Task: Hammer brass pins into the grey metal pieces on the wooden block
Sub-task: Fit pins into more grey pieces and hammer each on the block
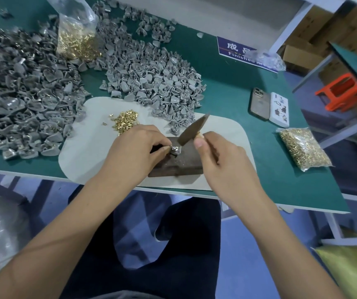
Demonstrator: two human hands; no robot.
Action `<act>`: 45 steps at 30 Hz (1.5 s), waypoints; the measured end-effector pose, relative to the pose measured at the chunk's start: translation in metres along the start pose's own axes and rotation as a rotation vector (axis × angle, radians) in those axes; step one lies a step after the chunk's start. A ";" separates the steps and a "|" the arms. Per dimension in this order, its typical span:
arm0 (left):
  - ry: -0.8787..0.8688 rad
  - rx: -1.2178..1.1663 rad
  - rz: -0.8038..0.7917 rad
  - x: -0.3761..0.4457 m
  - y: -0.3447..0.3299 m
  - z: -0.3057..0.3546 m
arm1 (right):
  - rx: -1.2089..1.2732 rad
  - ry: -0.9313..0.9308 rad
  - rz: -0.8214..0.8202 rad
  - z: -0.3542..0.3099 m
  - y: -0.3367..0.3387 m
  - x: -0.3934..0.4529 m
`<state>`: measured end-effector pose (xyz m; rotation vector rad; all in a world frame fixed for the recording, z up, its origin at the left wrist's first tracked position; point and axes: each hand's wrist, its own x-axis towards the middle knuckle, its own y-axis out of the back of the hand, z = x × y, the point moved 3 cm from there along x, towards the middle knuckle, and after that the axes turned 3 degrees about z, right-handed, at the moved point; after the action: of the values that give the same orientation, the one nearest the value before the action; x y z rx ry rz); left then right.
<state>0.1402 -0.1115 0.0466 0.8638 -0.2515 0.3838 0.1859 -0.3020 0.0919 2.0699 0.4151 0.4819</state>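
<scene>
Pinching item one: my left hand (136, 151) grips a small grey metal piece (175, 150) between thumb and curled fingertips, at the top face of the wooden block (177, 164). The piece sits just at 3 o'clock of those fingertips, touching them, resting on the block.

Item two: my right hand (220, 160) is wrapped round the hammer's handle, thumb laid along it. The hammer (192, 130) is tilted, its dark head blurred, hanging just above the piece at its 1 o'clock; I cannot tell whether it touches.

Item three: wooden block, dark, lying on a pale mat (91, 143) on the green table (227, 87).

Item four: loose brass pins (125, 121), a small heap on the mat at 11 o'clock of the left hand.

Item five: grey pieces, one pile (156, 78) at 12 o'clock of the block, a larger pile (16, 93) at 9 to 10 o'clock.

Item six: bags of pins, one open (76, 37) at 11 o'clock, one sealed (304, 148) at 3 o'clock.

Item seven: phone (260, 103), near the table's right edge at 2 o'clock.
</scene>
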 end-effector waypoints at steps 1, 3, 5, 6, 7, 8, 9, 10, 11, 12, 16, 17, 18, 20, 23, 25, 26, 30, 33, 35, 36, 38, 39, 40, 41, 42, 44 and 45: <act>-0.002 0.000 0.000 0.000 0.000 0.000 | 0.026 -0.008 0.030 0.000 0.001 0.000; -0.006 -0.002 0.007 0.000 0.000 0.000 | 0.002 -0.014 -0.011 -0.002 -0.002 -0.002; -0.005 -0.014 0.002 -0.001 0.000 0.000 | -0.071 -0.016 -0.082 -0.003 -0.004 -0.005; -0.001 -0.019 0.000 -0.001 0.000 0.000 | -0.091 -0.013 -0.076 -0.003 -0.003 -0.005; 0.007 -0.023 -0.001 -0.001 0.000 -0.001 | -0.079 -0.013 -0.034 -0.004 -0.001 -0.003; 0.017 -0.029 -0.003 0.000 0.000 -0.002 | -0.038 -0.018 0.022 -0.004 0.002 -0.003; 0.023 -0.034 -0.006 0.000 0.000 -0.002 | -0.008 -0.028 0.047 -0.004 0.003 -0.003; 0.024 -0.034 -0.008 0.000 0.000 -0.002 | -0.010 -0.031 0.027 -0.005 0.002 -0.004; 0.022 -0.029 -0.010 0.000 -0.001 -0.002 | -0.042 -0.029 -0.029 -0.005 -0.001 -0.004; 0.020 -0.023 -0.014 0.000 -0.001 -0.001 | -0.073 -0.029 -0.089 -0.005 -0.003 -0.005; 0.035 0.022 -0.003 0.000 0.001 -0.005 | -0.089 -0.075 -0.019 0.008 0.008 0.003; 0.039 0.036 -0.005 0.000 0.000 -0.006 | -0.101 -0.111 0.028 0.014 0.011 0.007; 0.043 0.045 -0.005 -0.001 0.000 -0.005 | -0.131 -0.146 0.063 0.021 0.011 0.011; 0.043 0.053 -0.004 0.000 0.001 -0.002 | -0.232 -0.212 0.099 0.036 0.007 0.018; 0.039 0.067 -0.025 0.001 0.000 -0.002 | -0.338 -0.313 0.117 0.061 0.000 0.025; 0.040 0.079 -0.026 0.001 0.000 -0.004 | -0.369 -0.357 0.100 0.074 -0.006 0.025; 0.044 0.082 -0.022 0.001 0.000 -0.004 | -0.386 -0.370 0.089 0.077 -0.010 0.024; 0.064 0.061 -0.003 -0.001 -0.002 -0.003 | -0.544 -0.385 0.080 0.080 -0.017 0.020; 0.089 0.053 0.006 -0.003 -0.002 0.000 | -0.510 -0.311 0.164 0.066 -0.014 0.022; 0.094 0.071 0.001 -0.005 -0.001 0.003 | -0.272 -0.099 0.227 0.041 -0.014 0.022; 0.095 0.086 0.008 -0.007 0.000 0.005 | -0.174 0.029 0.232 0.026 -0.016 0.020; 0.110 0.092 0.052 -0.010 0.005 0.007 | -0.128 0.215 0.194 -0.001 -0.023 0.015; 0.123 0.085 0.080 -0.012 0.009 0.007 | -0.123 0.262 0.171 -0.010 -0.026 0.014; 0.139 0.080 0.102 -0.013 0.014 0.005 | -0.111 0.290 0.159 -0.017 -0.030 0.015; 0.155 0.080 0.116 -0.015 0.019 0.003 | -0.099 0.308 0.158 -0.022 -0.034 0.016; 0.171 0.081 0.126 -0.016 0.024 0.000 | -0.087 0.316 0.158 -0.028 -0.037 0.018; 0.201 0.078 0.141 -0.020 0.036 -0.008 | -0.049 0.326 0.141 -0.040 -0.046 0.024; 0.218 0.081 0.149 -0.022 0.042 -0.014 | -0.018 0.336 0.126 -0.047 -0.051 0.028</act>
<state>0.1035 -0.0810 0.0591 0.8776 -0.0987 0.6262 0.1821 -0.2293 0.0756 2.0080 0.4755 0.9126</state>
